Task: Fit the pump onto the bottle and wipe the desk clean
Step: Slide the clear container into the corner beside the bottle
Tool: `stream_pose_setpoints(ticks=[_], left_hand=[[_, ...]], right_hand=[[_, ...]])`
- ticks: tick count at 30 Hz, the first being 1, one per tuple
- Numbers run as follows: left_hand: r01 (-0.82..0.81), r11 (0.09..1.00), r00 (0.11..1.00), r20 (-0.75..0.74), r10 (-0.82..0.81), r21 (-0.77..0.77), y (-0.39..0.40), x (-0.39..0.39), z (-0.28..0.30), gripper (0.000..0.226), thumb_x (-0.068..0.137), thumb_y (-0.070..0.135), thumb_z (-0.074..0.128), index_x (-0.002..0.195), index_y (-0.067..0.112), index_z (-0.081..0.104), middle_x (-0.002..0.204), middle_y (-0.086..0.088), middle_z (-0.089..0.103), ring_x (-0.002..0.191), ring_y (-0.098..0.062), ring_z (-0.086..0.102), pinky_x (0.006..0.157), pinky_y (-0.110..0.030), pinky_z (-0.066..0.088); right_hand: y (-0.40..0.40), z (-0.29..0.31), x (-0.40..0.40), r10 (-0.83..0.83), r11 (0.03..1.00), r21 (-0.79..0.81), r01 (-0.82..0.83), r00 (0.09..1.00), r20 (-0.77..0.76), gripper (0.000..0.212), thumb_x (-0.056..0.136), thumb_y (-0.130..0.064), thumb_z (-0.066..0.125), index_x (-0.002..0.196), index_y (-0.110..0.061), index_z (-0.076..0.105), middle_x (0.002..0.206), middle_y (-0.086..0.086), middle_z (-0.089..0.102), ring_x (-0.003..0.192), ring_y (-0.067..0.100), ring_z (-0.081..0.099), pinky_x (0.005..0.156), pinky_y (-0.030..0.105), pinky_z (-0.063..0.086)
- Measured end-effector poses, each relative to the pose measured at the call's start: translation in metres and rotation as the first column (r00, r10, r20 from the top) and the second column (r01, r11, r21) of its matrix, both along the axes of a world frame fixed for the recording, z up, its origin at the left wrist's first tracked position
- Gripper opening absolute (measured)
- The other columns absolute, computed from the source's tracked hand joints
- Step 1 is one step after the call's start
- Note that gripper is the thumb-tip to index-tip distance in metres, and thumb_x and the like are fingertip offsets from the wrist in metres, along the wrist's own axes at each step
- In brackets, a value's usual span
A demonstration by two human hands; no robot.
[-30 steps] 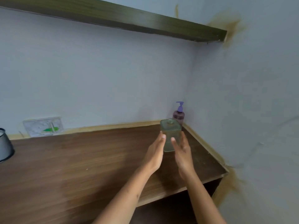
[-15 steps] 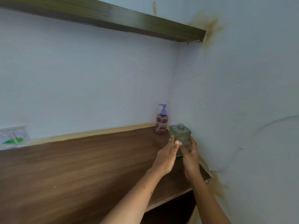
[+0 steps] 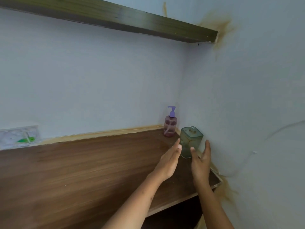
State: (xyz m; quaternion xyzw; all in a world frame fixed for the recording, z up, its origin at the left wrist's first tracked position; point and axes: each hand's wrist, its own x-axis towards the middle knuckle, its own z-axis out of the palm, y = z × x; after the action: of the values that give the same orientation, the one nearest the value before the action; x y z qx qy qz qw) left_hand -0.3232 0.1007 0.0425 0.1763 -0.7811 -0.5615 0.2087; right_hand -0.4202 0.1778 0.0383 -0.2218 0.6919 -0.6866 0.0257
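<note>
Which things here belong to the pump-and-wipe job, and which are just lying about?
Job:
green bottle, no pump on it
desk
left hand, right hand, both open beside the green bottle

Lying about:
purple pump bottle
clear box by the wall
shelf

Green bottle [image 3: 191, 141] boxed by wall [image 3: 247, 104], pump bottle [image 3: 170, 125].

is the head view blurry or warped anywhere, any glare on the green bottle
Head view: wide-angle bend bows the shelf and the desk edge; soft motion blur on the left hand and right hand; light is flat and even, no hard shadows; the green bottle is frosted with no glare; the purple pump bottle is fairly sharp.
</note>
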Motion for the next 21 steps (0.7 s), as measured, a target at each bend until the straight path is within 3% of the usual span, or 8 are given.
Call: stream_pose_setpoints(ticks=[3,10,15,21], left_hand=[[-0.057,0.997,0.998,-0.023,0.056,-0.044,-0.013,0.033,-0.001,0.064,0.086,0.078,0.021,0.145,0.052,0.017,0.153,0.027,0.017,0.145,-0.003,0.014,0.121,-0.04,0.012],[-0.24,0.949,0.97,-0.013,0.243,-0.204,-0.05,0.135,-0.007,0.053,0.095,0.063,0.027,0.145,0.048,0.025,0.15,0.03,0.024,0.139,0.008,0.019,0.119,-0.029,0.016],[-0.362,0.852,0.92,0.006,0.393,-0.379,-0.079,0.218,-0.018,0.05,0.096,0.061,0.026,0.143,0.046,0.031,0.146,0.027,0.032,0.138,0.005,0.025,0.115,-0.027,0.022],[-0.525,0.718,0.828,-0.079,0.555,-0.457,-0.107,0.306,-0.027,0.054,0.092,0.062,0.03,0.139,0.039,0.043,0.14,0.024,0.044,0.131,0.008,0.037,0.112,-0.027,0.03]], right_hand=[[-0.001,-0.001,0.026,0.011,1.0,-0.026,-0.013,0.996,-0.091,0.064,0.095,-0.024,0.058,0.149,-0.032,0.026,0.156,-0.008,0.028,0.144,0.011,0.024,0.116,0.038,0.027],[-0.033,0.006,0.094,0.27,0.96,-0.042,-0.278,0.952,-0.145,0.053,0.093,-0.024,0.06,0.142,-0.032,0.041,0.15,-0.015,0.036,0.141,0.003,0.027,0.116,0.034,0.026],[-0.062,0.001,0.141,0.425,0.903,0.009,-0.43,0.889,-0.171,0.043,0.093,-0.02,0.061,0.134,-0.031,0.052,0.146,-0.013,0.045,0.14,0.003,0.031,0.118,0.038,0.027],[-0.097,-0.002,0.193,0.566,0.821,0.045,-0.569,0.803,-0.187,0.037,0.091,-0.011,0.062,0.118,-0.037,0.061,0.139,-0.01,0.051,0.133,0.0,0.041,0.116,0.035,0.03]])
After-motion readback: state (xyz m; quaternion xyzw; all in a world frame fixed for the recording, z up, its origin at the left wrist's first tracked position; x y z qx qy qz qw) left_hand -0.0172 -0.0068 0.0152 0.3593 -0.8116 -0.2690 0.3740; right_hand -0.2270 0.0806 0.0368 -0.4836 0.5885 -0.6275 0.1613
